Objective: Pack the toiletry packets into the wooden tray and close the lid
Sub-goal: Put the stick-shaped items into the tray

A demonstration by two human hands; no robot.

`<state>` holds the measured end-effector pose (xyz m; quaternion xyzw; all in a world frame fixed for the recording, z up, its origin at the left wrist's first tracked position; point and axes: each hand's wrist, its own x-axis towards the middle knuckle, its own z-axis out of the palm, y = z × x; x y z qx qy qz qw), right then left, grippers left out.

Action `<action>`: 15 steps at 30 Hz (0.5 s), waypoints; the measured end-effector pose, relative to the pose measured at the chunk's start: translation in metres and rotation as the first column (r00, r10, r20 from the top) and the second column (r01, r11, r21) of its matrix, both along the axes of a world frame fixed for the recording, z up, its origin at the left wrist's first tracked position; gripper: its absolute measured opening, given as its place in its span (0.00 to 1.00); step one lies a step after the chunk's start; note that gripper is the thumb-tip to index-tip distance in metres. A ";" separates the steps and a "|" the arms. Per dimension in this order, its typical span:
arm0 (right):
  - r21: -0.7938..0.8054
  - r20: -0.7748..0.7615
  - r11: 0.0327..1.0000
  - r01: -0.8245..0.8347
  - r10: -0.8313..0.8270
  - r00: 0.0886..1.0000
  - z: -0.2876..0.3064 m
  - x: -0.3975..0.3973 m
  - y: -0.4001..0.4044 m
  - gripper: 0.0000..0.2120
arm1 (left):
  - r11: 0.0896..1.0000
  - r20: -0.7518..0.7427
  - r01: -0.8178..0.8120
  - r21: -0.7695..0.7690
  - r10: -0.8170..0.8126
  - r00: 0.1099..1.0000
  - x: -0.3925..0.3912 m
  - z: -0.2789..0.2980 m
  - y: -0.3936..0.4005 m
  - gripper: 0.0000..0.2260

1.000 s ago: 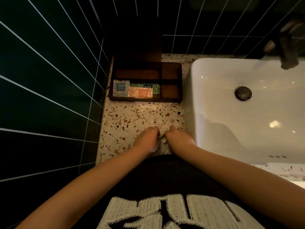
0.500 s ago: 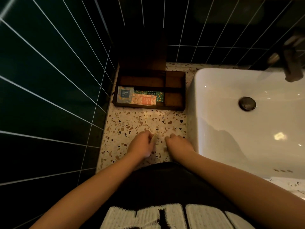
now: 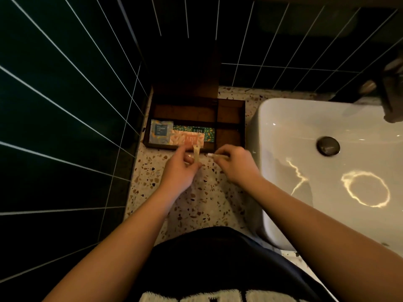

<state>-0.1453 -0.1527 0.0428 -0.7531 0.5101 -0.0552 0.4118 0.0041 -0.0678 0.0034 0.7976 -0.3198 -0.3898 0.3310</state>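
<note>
I see the wooden tray (image 3: pixel 231 118) on the speckled counter (image 3: pixel 196 203), up at about 12 o'clock from my hands, tucked into the corner by the dark tiled wall (image 3: pixel 65 105). Its lid (image 3: pixel 189 79) stands up at the back, open. In the near left part of the tray lie three flat packets: a blue packet (image 3: pixel 161 134) at the left end, an orange packet (image 3: pixel 187 137) just beside it and partly on top of a green packet (image 3: pixel 196 130) behind it. The other parts of the tray look bare wood. My left hand (image 3: pixel 178 171) is just in front of the tray's near edge, fingers curled, pinching a thin pale packet (image 3: pixel 196 152) that sticks up toward 12 o'clock and crosses over the tray's front wall. My right hand (image 3: pixel 236 165) is at 3 o'clock from the left one, close but not touching, fingers also curled around a thin pale stick (image 3: pixel 218 156) that points toward 9 o'clock; it is too small and blurry for me to say what it is. At 3 o'clock from both hands sits the big white sink (image 3: pixel 327 192), with its dark drain (image 3: pixel 327 145) and a tap (image 3: pixel 390 90) above it.
</note>
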 end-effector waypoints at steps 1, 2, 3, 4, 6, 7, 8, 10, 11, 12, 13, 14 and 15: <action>-0.007 0.004 1.000 0.005 -0.005 1.000 0.002 0.003 -0.007 0.09 | 1.000 0.002 0.004 -0.018 -0.004 1.000 0.003 0.003 -0.006 0.23; -0.014 -0.006 1.000 0.009 -0.009 1.000 0.003 0.006 -0.013 0.09 | 1.000 0.006 0.011 -0.029 -0.011 1.000 0.006 0.004 -0.012 0.23; -0.020 -0.021 1.000 0.011 -0.011 1.000 0.003 0.009 -0.020 0.09 | 0.999 0.011 0.019 -0.036 -0.018 1.000 0.009 0.007 -0.018 0.22; -0.019 -0.037 1.000 0.012 -0.013 0.999 0.003 0.012 -0.026 0.08 | 0.999 0.019 0.024 -0.041 -0.024 1.000 0.013 0.009 -0.025 0.19; -0.011 -0.067 1.000 0.011 -0.012 0.998 0.003 0.018 -0.038 0.06 | 0.999 0.039 0.033 -0.040 -0.031 0.999 0.019 0.010 -0.040 0.14; -0.007 -0.088 1.000 0.007 -0.007 0.996 0.003 0.021 -0.044 0.07 | 0.999 0.047 0.031 -0.037 -0.029 0.998 0.023 0.010 -0.047 0.11; -0.006 -0.110 1.000 -0.002 0.002 0.994 0.003 0.023 -0.049 0.07 | 0.999 0.053 0.028 -0.033 -0.026 0.998 0.026 0.007 -0.054 0.09; -0.009 -0.140 1.000 -0.016 0.014 0.990 0.002 0.028 -0.060 0.05 | 0.999 0.064 0.035 -0.007 -0.035 0.997 0.031 0.004 -0.065 0.07; -0.007 -0.149 1.000 -0.019 0.017 0.989 0.001 0.031 -0.065 0.05 | 0.999 0.068 0.044 0.016 -0.045 0.997 0.032 0.004 -0.071 0.06; -0.002 -0.157 1.000 -0.023 0.022 0.987 0.000 0.034 -0.070 0.05 | 0.998 0.068 0.054 0.040 -0.057 0.996 0.033 0.003 -0.076 0.06; 0.009 -0.166 1.000 -0.026 0.027 0.986 -0.001 0.037 -0.074 0.07 | 0.996 0.068 0.065 0.061 -0.069 0.995 0.034 0.002 -0.081 0.06; 0.024 -0.176 0.999 -0.026 0.030 0.984 -0.002 0.041 -0.078 0.09 | 0.994 0.069 0.074 0.082 -0.080 0.994 0.034 0.000 -0.085 0.06; 0.044 -0.185 0.999 -0.025 0.032 0.982 -0.004 0.045 -0.081 0.10 | 0.991 0.066 0.080 0.109 -0.087 0.994 0.033 -0.001 -0.090 0.07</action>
